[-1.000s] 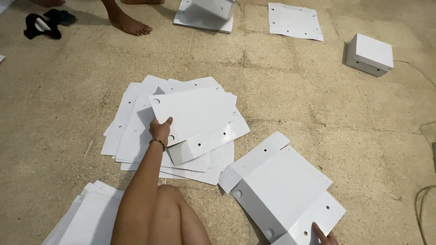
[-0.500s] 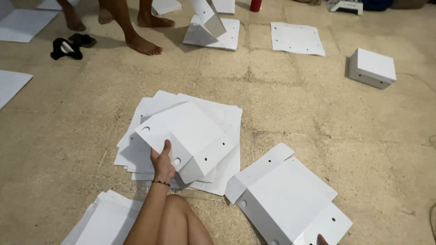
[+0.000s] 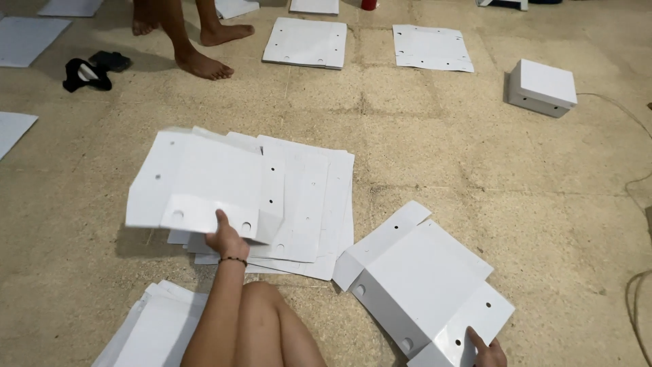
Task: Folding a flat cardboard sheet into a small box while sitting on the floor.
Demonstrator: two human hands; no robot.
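Your left hand [image 3: 226,239] grips a creased white sheet [image 3: 197,183], lifted over the sheet pile [image 3: 312,204] at 10 o'clock. Your right hand [image 3: 487,350] presses fingers on a half-folded box blank [image 3: 421,285] at 5 o'clock; a finished white box [image 3: 543,87] sits at 2 o'clock.

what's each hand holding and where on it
Left hand grips a white die-cut card sheet by its near edge, lifted off the pile. Right hand rests on the near flap of another white sheet.

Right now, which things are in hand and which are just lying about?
In hand:
- left hand gripping lifted white punched cardboard sheet
- right hand on creased white cardboard blank
- loose white sheet pile

Lying about:
- folded white box
- black sandals
- another person's bare feet
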